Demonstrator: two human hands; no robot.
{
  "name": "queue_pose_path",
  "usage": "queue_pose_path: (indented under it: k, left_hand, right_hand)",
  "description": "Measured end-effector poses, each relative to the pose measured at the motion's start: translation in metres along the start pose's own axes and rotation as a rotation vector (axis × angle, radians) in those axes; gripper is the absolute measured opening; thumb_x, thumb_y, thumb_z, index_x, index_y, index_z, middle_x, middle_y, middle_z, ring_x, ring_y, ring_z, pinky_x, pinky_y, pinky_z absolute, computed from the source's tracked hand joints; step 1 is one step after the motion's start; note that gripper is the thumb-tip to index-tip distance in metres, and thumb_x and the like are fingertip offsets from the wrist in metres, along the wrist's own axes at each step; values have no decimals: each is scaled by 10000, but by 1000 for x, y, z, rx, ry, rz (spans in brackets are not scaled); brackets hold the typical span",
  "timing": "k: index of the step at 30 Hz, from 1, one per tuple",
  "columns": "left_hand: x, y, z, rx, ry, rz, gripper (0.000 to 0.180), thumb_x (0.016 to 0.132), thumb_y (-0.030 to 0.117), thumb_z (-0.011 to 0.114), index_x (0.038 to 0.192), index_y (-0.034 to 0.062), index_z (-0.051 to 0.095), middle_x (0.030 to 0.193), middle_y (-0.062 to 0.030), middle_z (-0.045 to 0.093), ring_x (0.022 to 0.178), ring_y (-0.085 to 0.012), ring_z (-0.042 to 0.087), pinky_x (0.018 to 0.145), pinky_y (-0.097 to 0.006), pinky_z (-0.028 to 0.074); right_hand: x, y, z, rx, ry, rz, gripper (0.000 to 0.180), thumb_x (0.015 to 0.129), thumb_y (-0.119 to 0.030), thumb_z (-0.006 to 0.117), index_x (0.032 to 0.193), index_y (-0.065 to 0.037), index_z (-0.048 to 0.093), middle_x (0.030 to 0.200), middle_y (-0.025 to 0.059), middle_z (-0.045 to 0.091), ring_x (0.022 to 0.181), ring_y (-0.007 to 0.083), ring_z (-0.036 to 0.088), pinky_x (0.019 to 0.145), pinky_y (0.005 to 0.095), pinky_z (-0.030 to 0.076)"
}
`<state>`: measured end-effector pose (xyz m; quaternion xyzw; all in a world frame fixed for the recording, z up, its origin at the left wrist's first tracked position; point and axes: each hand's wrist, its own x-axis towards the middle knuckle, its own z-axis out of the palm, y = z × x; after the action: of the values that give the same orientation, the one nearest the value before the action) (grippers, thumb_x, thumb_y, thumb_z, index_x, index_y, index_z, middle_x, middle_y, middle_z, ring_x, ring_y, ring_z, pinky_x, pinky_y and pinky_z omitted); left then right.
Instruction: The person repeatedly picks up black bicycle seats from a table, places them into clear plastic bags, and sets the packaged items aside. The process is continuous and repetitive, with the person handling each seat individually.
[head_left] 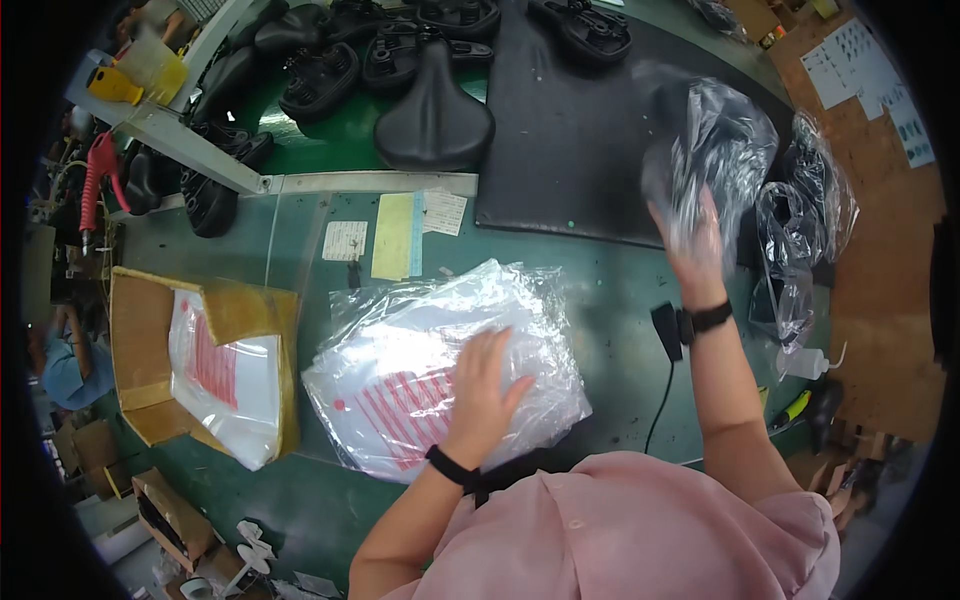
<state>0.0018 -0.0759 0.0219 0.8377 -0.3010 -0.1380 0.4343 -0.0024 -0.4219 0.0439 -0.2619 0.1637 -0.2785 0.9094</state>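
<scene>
My left hand (482,395) lies flat with fingers spread on a stack of clear plastic bags (400,350) with red print. The stack is spread on the green table in front of me. My right hand (697,245) is raised at the right and grips a bicycle saddle in a clear plastic bag (715,150). Motion smears this bagged saddle, and its plastic partly hides my fingers. Beyond it is a black padded mat (570,150). More bagged saddles (800,215) lie just right of my right hand.
Several bare black saddles (435,110) fill the far left, beside a metal frame post (200,140). A cardboard box (150,350) at the left holds more printed bags. Paper slips (397,235) lie mid-table. A black device with a cable (666,330) and a white squeeze bottle (803,362) are at the right.
</scene>
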Motion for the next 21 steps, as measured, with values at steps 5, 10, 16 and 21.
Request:
queue_pose_path:
  k: [5, 10, 16, 21]
  left_hand:
    - [-36, -56, 1, 315, -158, -234, 715, 769, 254, 705, 1406, 145, 399, 1472, -186, 298, 1358, -441, 229, 1093, -581, 178]
    - [-36, -75, 4, 297, -235, -179, 747, 739, 290, 710, 1413, 168, 410, 1506, -197, 241, 1392, -435, 165, 1104, -596, 117]
    - [-35, -86, -5, 256, -229, -239, 747, 723, 279, 707, 1412, 211, 424, 1520, -155, 245, 1401, -413, 169, 1108, -601, 99]
    - [-9, -94, -25, 313, -184, -100, 643, 740, 204, 715, 1343, 151, 497, 1471, -155, 336, 1353, -401, 271, 1104, -525, 213]
  right_hand:
    - [147, 122, 78, -869, -186, 66, 380, 909, -259, 598, 1222, -44, 568, 1242, 68, 577, 1117, 145, 520, 980, 285, 376]
    - [320, 232, 135, -1758, -300, 103, 662, 718, -585, 678, 1045, -9, 681, 1007, 155, 676, 949, 240, 634, 855, 394, 478]
    - [218, 219, 154, -890, -228, -23, 449, 707, -41, 733, 1108, 25, 544, 878, 109, 619, 755, 219, 605, 702, 323, 498]
    - [123, 47, 63, -767, -331, -220, 591, 784, -198, 731, 1255, 69, 496, 1269, 189, 545, 1159, 269, 543, 975, 397, 443]
